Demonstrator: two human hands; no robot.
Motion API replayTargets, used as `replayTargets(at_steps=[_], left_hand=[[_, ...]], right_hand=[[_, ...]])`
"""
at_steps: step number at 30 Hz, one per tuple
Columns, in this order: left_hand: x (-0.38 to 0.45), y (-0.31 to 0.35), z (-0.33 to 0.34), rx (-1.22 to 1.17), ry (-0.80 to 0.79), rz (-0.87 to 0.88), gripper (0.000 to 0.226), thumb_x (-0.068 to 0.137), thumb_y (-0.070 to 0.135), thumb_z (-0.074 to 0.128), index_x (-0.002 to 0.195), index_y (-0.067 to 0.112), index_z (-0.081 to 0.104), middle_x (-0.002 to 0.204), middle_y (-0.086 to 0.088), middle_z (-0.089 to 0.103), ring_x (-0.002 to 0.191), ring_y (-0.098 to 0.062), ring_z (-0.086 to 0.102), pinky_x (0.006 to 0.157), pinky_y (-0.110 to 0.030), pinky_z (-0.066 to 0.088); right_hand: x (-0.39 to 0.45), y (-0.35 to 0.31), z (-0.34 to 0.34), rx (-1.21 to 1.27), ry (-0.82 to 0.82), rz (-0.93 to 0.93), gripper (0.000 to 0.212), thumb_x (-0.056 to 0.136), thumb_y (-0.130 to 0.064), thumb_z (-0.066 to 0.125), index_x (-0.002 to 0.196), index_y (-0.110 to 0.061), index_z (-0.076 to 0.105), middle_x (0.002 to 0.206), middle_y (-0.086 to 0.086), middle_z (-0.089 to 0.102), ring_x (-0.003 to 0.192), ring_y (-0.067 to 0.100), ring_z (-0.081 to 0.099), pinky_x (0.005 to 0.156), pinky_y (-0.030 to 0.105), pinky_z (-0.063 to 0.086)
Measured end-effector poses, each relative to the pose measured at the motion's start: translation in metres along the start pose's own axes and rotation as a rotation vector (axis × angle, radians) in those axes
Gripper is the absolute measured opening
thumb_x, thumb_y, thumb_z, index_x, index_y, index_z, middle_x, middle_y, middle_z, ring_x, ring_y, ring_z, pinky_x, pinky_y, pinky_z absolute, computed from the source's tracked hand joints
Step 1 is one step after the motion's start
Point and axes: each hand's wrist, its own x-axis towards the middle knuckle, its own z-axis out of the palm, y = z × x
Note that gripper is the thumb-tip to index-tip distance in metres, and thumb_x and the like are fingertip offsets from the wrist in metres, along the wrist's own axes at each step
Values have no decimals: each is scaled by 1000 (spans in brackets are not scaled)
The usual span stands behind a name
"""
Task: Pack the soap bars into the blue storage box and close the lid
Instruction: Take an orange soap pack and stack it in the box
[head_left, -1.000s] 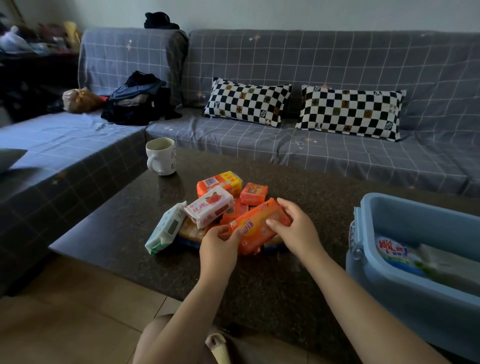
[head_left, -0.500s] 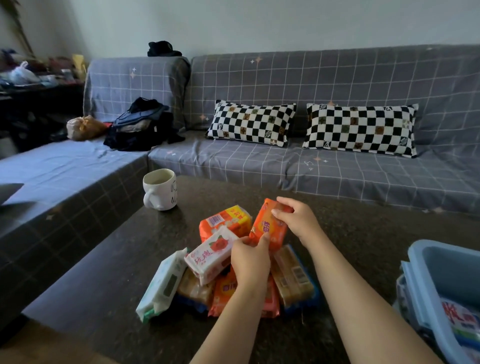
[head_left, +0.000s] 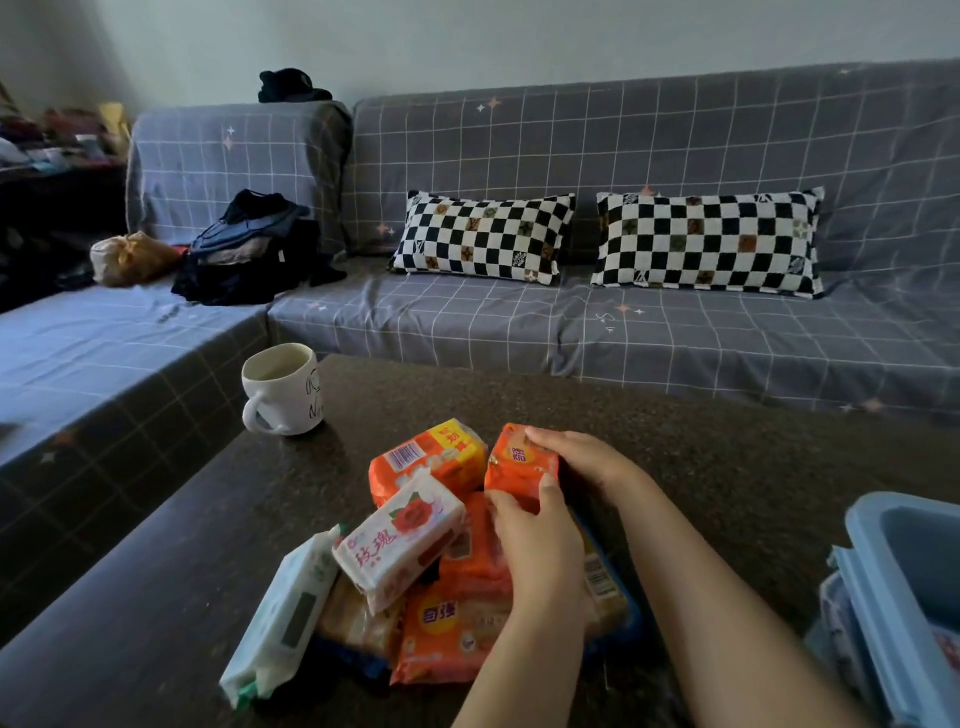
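both hands (head_left: 540, 540) clamped on orange soap bar (head_left: 521, 464), long axis upright; blue box (head_left: 878, 587) lies right of fingers, right hand (head_left: 582, 462) nearer

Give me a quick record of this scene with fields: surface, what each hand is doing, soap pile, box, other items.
surface: dark speckled stone table
left hand: grips near lower corner of the orange wrapped soap bar
right hand: grips the same bar's far and right side
soap pile: white rose-print soap bar, orange-and-yellow soap pack, white-green wrapped pack, others underneath
box: light blue plastic storage box, open, right edge of view
other items: white ceramic mug, two black-and-white checkered cushions on grey sofa
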Motion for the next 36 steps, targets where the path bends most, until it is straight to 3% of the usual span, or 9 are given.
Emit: replayTargets(at_steps=[3, 5, 13, 17, 20, 23, 25, 30, 36], left_hand=[[-2, 1, -1, 11, 12, -2, 68, 94, 43, 46, 151, 26, 14, 151, -3, 35, 136, -27, 36, 110, -49, 32], [-6, 3, -4, -8, 23, 6, 62, 95, 41, 44, 150, 26, 20, 147, -2, 41, 132, -25, 42, 108, -48, 36], [-54, 28, -24, -23, -10, 284, 52, 97, 37, 44, 146, 24, 34, 139, -1, 50, 124, -20, 51, 104, -43, 42], [-85, 47, -47, 3, -38, 436, 48, 96, 42, 42, 140, 25, 45, 136, -4, 52, 125, -20, 50, 105, -44, 42], [-113, 62, -62, -25, -86, 460, 50, 94, 48, 43, 138, 27, 48, 131, -1, 57, 122, -21, 54, 102, -46, 44], [-139, 75, -70, -43, -139, 501, 37, 96, 44, 43, 125, 27, 61, 97, 11, 75, 92, -5, 69, 75, -22, 56], [-157, 81, -67, 4, -169, 525, 31, 96, 45, 42, 111, 33, 66, 87, 15, 75, 80, 1, 69, 61, -11, 49], [-196, 85, -38, 137, -313, 566, 29, 94, 51, 41, 76, 54, 64, 102, 3, 67, 90, -11, 63, 74, -28, 48], [-220, 74, 14, 201, -468, 561, 41, 94, 43, 49, 58, 56, 64, 61, 20, 68, 70, -4, 62, 65, -21, 46]], right_hand=[[-6, 13, -1, 207, 18, -64, 47, 74, -49, 67, 105, -14, 65, 101, 10, 71, 92, 25, 68, 85, 42, 53], [-17, 17, 0, 314, 99, -137, 48, 75, -44, 69, 109, -10, 62, 103, 13, 70, 95, 28, 67, 91, 48, 51], [-87, 7, 10, 535, 399, -357, 41, 79, -46, 64, 109, -19, 57, 110, 6, 65, 94, 18, 64, 70, 29, 49], [-136, -15, 18, 550, 499, -436, 32, 86, -46, 52, 102, -20, 61, 114, 10, 61, 98, 22, 62, 85, 43, 50], [-181, -24, 15, 571, 545, -524, 23, 87, -42, 51, 74, -31, 68, 87, -5, 71, 79, 8, 66, 72, 34, 52], [-229, -29, 4, 536, 541, -590, 31, 87, -37, 55, 61, -45, 68, 61, -18, 69, 66, 3, 65, 68, 28, 51], [-255, -29, -9, 529, 566, -602, 27, 87, -36, 57, 63, -31, 69, 63, -11, 70, 73, 10, 65, 71, 29, 51], [-300, -14, -48, 496, 668, -559, 20, 85, -40, 58, 76, -23, 62, 83, 0, 70, 83, 16, 65, 77, 33, 52], [-336, 19, -101, 441, 772, -483, 17, 84, -41, 59, 94, -27, 59, 88, -6, 65, 83, 8, 60, 64, 24, 43]])
